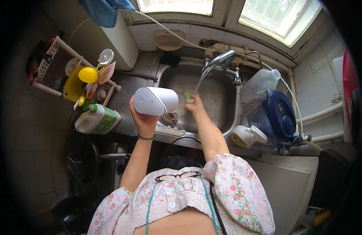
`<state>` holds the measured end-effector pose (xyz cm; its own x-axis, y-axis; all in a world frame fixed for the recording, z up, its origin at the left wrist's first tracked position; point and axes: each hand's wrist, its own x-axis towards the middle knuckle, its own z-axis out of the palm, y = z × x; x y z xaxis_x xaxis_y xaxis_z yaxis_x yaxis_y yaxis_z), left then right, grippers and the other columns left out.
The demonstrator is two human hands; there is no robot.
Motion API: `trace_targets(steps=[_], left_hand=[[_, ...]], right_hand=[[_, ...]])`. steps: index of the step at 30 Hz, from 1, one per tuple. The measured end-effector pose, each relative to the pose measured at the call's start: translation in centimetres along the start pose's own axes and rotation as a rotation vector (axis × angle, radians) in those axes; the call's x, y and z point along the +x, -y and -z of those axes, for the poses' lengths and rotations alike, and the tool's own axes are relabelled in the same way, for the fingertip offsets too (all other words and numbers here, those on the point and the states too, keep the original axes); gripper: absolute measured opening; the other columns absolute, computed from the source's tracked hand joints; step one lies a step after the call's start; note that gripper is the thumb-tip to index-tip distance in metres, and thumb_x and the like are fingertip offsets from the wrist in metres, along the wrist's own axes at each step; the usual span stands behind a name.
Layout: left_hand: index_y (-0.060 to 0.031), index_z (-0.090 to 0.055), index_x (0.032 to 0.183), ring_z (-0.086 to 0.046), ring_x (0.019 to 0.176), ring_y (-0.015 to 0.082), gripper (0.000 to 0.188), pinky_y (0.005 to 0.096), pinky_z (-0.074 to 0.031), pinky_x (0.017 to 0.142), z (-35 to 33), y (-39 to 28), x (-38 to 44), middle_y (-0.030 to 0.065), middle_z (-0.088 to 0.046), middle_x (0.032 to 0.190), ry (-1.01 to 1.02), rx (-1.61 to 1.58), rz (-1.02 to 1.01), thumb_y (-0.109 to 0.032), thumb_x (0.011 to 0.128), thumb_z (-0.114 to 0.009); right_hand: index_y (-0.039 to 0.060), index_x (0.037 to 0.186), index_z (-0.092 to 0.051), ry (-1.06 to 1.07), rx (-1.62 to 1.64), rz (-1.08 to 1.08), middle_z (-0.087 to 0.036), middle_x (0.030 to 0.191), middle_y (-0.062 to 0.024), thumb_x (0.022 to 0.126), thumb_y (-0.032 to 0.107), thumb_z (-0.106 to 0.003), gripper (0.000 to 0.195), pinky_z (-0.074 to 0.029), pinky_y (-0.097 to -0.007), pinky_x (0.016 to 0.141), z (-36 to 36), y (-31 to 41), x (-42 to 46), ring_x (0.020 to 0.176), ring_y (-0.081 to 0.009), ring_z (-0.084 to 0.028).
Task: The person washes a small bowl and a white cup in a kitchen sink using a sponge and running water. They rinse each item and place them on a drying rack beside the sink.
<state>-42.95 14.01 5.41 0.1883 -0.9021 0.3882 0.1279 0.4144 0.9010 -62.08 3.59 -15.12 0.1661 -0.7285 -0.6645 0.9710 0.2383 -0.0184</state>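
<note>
My left hand (144, 122) grips a white plastic appliance (157, 100) with a rounded triangular base. It lies tilted sideways over the sink's left part, and its clear cup-like end (181, 101) points right. Close to that end, my right hand (195, 105) holds a pale green object (190, 95), possibly a sponge; the fingers partly cover it. Water runs from the chrome faucet (219, 62) down onto the green object and my fingers. Around both hands is the stainless steel sink (219, 108). A small strainer with brown scraps (170, 117) sits below the appliance.
A green-labelled detergent jug (100, 119) and a utensil rack (45, 69) stand left. To the right are a translucent jug (261, 83), a blue-lidded water filter pitcher (275, 114) and a white spray bottle (247, 135). A lidded pan (81, 157) sits lower left.
</note>
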Motion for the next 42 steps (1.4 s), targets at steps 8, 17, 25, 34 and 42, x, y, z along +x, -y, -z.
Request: trace_targets(steps=[8,17,25,34,42], left_hand=[[-0.0122,-0.032,0.128,-0.046,0.108,0.0187,0.089,0.0345,-0.043,0.09,0.2,0.0,-0.1,0.0043,-0.044,0.119,-0.026,-0.061,0.046,0.007,0.054,-0.076],[-0.0121,-0.032,0.128,-0.046,0.108,0.0184,0.089,0.0346,-0.042,0.091,-0.2,0.3,-0.1,0.0044,-0.043,0.119,-0.019,-0.082,0.06,0.007,0.053,-0.077],[-0.0118,-0.034,0.126,-0.047,0.108,0.0194,0.081,0.0355,-0.041,0.091,-0.4,0.2,0.0,0.0047,-0.046,0.116,0.014,-0.056,0.028,0.009,0.059,-0.073],[-0.0118,-0.033,0.127,-0.047,0.108,0.0187,0.082,0.0348,-0.04,0.092,-0.4,0.0,-0.1,0.0041,-0.046,0.116,0.003,-0.044,0.031,0.009,0.058,-0.074],[-0.0128,-0.032,0.128,-0.045,0.109,0.0192,0.084,0.0358,-0.043,0.09,-0.2,0.3,-0.1,0.005,-0.043,0.119,-0.039,-0.128,0.116,0.01,0.058,-0.073]], right_hand=[[0.0062,0.107,-0.045,0.089,0.001,0.132,-0.045,0.108,-0.0183,0.079,0.01,-0.04,0.029,-0.046,-0.0521,0.076,0.2,0.0,1.0,0.093,-0.0346,-0.047],[0.0114,0.094,-0.05,-0.414,-0.18,0.12,-0.05,0.086,-0.0103,0.08,0.034,-0.061,0.029,-0.043,-0.0374,0.055,0.7,0.2,3.0,0.073,-0.0253,-0.049],[0.0134,0.079,-0.046,-0.388,-0.282,0.249,-0.041,0.054,-0.0009,0.087,0.024,-0.05,0.014,-0.026,-0.0298,0.029,-0.9,0.0,0.9,0.036,-0.0134,-0.036],[0.0114,0.082,-0.043,-0.37,-0.494,0.468,-0.04,0.055,-0.0028,0.086,0.024,-0.048,0.014,-0.024,-0.0272,0.028,-1.9,0.0,1.5,0.036,-0.0125,-0.034],[0.0171,0.098,-0.047,-0.378,-0.416,0.2,-0.053,0.096,-0.005,0.082,0.04,-0.047,0.027,-0.043,-0.0494,0.066,0.3,-0.3,-0.7,0.09,-0.0262,-0.046]])
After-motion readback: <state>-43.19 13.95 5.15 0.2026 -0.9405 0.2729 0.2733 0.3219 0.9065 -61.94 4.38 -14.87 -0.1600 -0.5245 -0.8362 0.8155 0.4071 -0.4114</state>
